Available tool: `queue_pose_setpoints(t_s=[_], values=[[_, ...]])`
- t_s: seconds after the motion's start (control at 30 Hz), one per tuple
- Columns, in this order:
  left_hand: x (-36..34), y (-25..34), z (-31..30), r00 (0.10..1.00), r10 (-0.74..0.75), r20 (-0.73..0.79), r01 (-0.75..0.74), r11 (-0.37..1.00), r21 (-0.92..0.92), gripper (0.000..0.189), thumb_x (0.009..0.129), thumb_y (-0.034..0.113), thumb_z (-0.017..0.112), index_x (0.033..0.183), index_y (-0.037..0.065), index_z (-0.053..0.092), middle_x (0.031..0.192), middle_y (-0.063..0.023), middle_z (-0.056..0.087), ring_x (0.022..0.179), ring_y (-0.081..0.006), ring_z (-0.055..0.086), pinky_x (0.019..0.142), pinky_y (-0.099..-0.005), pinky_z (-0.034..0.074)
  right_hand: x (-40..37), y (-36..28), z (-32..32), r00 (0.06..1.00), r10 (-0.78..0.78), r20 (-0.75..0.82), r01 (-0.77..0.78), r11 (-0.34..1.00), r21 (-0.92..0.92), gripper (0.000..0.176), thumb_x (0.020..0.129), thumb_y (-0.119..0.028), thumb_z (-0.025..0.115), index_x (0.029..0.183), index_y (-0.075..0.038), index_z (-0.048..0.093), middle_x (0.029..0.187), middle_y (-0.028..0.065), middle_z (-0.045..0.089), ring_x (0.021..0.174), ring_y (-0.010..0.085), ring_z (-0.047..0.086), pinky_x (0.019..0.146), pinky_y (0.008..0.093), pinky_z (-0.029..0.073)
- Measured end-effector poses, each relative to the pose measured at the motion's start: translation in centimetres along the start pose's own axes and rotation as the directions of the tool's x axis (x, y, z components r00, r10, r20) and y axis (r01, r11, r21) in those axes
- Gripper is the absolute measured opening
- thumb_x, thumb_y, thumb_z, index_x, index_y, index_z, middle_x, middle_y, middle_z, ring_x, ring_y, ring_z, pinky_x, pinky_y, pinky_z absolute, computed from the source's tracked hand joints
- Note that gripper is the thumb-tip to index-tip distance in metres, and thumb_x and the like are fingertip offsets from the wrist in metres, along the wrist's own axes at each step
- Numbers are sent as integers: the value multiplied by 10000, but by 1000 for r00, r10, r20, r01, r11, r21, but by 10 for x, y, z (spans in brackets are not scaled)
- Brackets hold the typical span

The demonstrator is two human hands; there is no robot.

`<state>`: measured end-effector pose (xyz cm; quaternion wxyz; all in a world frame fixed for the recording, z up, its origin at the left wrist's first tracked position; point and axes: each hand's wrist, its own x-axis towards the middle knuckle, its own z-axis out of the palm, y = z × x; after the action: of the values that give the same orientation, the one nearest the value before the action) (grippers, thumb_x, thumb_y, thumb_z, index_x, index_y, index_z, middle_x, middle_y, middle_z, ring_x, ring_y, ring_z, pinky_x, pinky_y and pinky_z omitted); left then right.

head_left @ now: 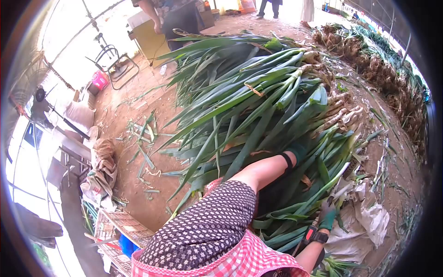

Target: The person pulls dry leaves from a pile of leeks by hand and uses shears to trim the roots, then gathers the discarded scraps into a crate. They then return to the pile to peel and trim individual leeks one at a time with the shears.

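A big heap of large green onions (240, 106) lies on the ground before me, leaves to the left and pale root ends to the right. My left hand (299, 153), in a dark green glove, reaches in among the leaves at the heap's near side. Leaves hide its fingers. Lower right, my right hand (328, 214), in a green glove with grey fingertips, is at the root ends of the nearest stalks. Its fingers look curled, but what they hold is hidden. A black strap with a red-marked piece (311, 233) sits at my right wrist.
Crumpled white sacking (364, 221) lies beside my right hand. A long row of onions with brown roots (369, 60) runs along the right. Trimmed leaves (145, 138) litter the soil. A wicker crate (124, 226) and a metal frame (117, 64) stand left. People are at the back.
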<state>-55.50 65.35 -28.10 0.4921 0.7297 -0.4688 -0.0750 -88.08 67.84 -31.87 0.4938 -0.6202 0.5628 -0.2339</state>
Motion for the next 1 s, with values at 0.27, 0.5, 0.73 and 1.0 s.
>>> queue_pose_setpoints(t_s=[0.27, 0.5, 0.73, 1.0], values=[[3, 2, -21, 962, -94, 258, 73, 993, 88, 486, 918, 368, 547, 1274, 39, 534, 1234, -194, 569, 1152, -310, 520, 977, -413, 402, -14, -19, 2, 1000, -13, -25, 16, 993, 115, 294, 868, -231, 605, 990, 34, 569, 720, 32, 526, 553, 127, 517, 462, 292, 441], [10, 13, -76, 658, -98, 747, -296, 878, 376, 396, 777, 356, 711, 1033, 54, 728, 961, -178, 716, 883, -321, 672, 780, -449, 500, -26, -34, -7, 998, -68, 3, 68, 998, 14, 442, 866, -259, 631, 1191, 37, 590, 838, 29, 593, 719, 110, 508, 646, 308, 460], [-10, 66, -67, 676, -102, 730, 30, 993, 110, 516, 733, 325, 716, 1127, -6, 684, 1024, -189, 705, 941, -298, 673, 857, -388, 496, -47, -78, 6, 997, -43, 57, 37, 994, 102, 356, 852, -287, 620, 1087, -20, 625, 793, 37, 606, 719, 146, 570, 670, 315, 471], [-20, 57, -42, 544, -222, 809, 207, 970, 127, 439, 680, 152, 697, 1079, -30, 665, 923, -131, 680, 845, -216, 637, 772, -358, 501, -114, -102, 49, 990, -138, 38, 143, 971, -192, 371, 849, -349, 626, 1041, -32, 605, 782, 193, 637, 722, 378, 638, 677, 440, 499]])
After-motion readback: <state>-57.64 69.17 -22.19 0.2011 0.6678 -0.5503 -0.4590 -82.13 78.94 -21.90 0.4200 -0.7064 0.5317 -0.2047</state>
